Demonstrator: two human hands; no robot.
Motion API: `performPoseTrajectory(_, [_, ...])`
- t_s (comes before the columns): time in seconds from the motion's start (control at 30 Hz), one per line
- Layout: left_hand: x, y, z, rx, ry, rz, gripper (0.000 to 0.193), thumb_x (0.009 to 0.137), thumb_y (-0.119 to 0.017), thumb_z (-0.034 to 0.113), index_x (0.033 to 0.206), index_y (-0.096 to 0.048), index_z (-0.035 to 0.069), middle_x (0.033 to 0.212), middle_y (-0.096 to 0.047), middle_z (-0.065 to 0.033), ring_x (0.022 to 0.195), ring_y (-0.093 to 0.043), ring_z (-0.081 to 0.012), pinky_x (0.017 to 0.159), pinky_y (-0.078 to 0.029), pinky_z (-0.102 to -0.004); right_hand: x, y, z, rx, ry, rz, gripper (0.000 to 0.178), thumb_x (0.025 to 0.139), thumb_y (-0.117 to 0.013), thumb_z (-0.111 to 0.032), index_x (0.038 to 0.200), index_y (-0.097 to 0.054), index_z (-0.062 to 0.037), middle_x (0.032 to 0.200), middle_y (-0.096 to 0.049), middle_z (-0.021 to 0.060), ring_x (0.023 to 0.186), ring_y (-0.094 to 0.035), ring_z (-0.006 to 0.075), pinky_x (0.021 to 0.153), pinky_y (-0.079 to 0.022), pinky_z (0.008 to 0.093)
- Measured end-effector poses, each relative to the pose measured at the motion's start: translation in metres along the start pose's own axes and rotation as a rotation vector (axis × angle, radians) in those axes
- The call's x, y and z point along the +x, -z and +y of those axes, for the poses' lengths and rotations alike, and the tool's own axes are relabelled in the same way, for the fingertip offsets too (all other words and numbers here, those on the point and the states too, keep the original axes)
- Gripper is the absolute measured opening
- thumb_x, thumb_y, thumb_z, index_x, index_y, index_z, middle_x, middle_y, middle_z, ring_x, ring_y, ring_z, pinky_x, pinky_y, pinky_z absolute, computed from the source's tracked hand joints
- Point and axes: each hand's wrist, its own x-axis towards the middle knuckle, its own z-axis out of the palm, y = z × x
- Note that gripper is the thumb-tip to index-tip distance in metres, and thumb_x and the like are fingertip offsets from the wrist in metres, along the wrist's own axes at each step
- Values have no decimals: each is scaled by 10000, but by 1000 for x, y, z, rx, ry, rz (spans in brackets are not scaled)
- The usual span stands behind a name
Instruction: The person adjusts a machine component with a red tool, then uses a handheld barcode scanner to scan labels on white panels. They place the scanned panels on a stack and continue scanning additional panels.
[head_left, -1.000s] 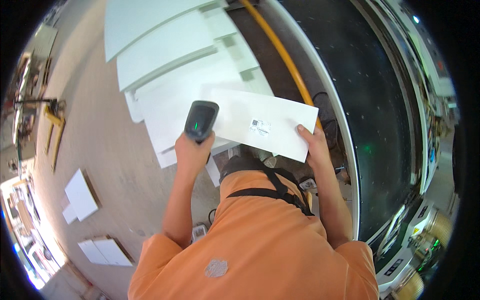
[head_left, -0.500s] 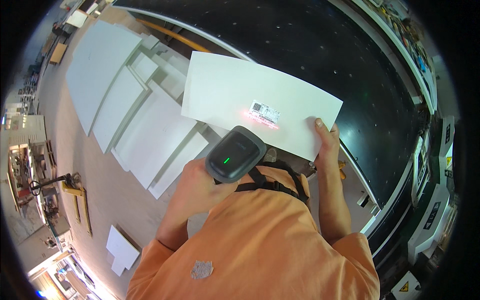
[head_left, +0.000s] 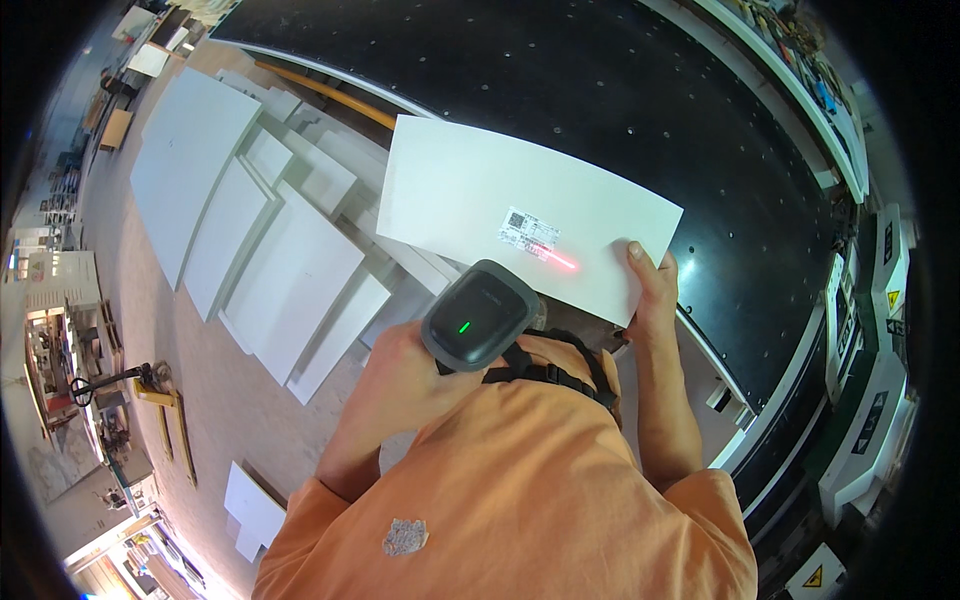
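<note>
My left hand (head_left: 405, 385) is closed round the handle of a black barcode scanner (head_left: 480, 312), whose top carries a lit green light. Its red beam falls across the lower right part of a printed label (head_left: 528, 231) and onto the board beside it. The label sits on a white rectangular board (head_left: 450, 180). At the board's right end my right hand (head_left: 652, 290) grips the edge, thumb on top and fingers underneath. Most of the scanner's handle is hidden by its head and my hand.
A large black machine table (head_left: 700, 130) with small dots spreads beyond the board and to the right. Stacked white panels (head_left: 240, 220) stand on the left, with a yellow bar (head_left: 330, 92) behind them. A yellow pallet jack (head_left: 165, 400) is at far left.
The red beam has shifted right and down, from under the label to its lower right corner. The scanner has moved slightly right and down. Both hands keep their grip.
</note>
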Motion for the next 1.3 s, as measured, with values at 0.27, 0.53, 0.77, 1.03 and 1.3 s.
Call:
performPoseTrajectory(0.27, [1, -16, 16, -9, -7, 14, 210, 827, -806, 183, 977, -726, 57, 793, -696, -169, 693, -674, -358, 609, -515, -401, 6, 21, 1, 26, -24, -7, 631, 842, -794, -431, 1172, -617, 77, 962, -705, 194, 818, -735, 247, 725, -619, 334])
performPoseTrajectory(0.53, [1, -25, 22, -6, 5, 37, 251, 765, -783, 122, 980, -705, 17, 747, -668, -147, 616, -595, -224, 621, -516, -348, 10, 34, 4, 18, -27, -21, 587, 872, -772, -396, 1179, -608, 77, 977, -704, 192, 845, -727, 249, 759, -604, 340])
performPoseTrajectory(0.77, [19, -30, 10, 11, 136, -40, 266, 800, -783, 174, 1006, -717, 20, 765, -659, -176, 643, -618, -262, 633, -515, -375, 18, 41, 22, 176, -170, 260, 475, 943, -732, -317, 1246, -602, 25, 1116, -697, 144, 1003, -699, 230, 930, -553, 350])
performPoseTrajectory(1.03, [96, -56, -34, -286, 4, -55, 356, 872, -767, 191, 1182, -708, 26, 920, -735, -79, 848, -666, -179, 824, -532, -344, -9, 7, 43, 392, -446, 168, 317, 1037, -611, -297, 1217, -624, -36, 1069, -728, 93, 896, -705, 165, 772, -595, 315])
performPoseTrajectory(1.3, [305, -116, -43, -993, 196, 75, 340, 892, -744, 321, 1031, -701, 14, 855, -723, -99, 646, -623, -153, 571, -489, -327, -20, 100, 165, -922, -352, -485, 351, 936, -682, -338, 1033, -737, -5, 881, -721, 150, 858, -670, 211, 796, -530, 365])
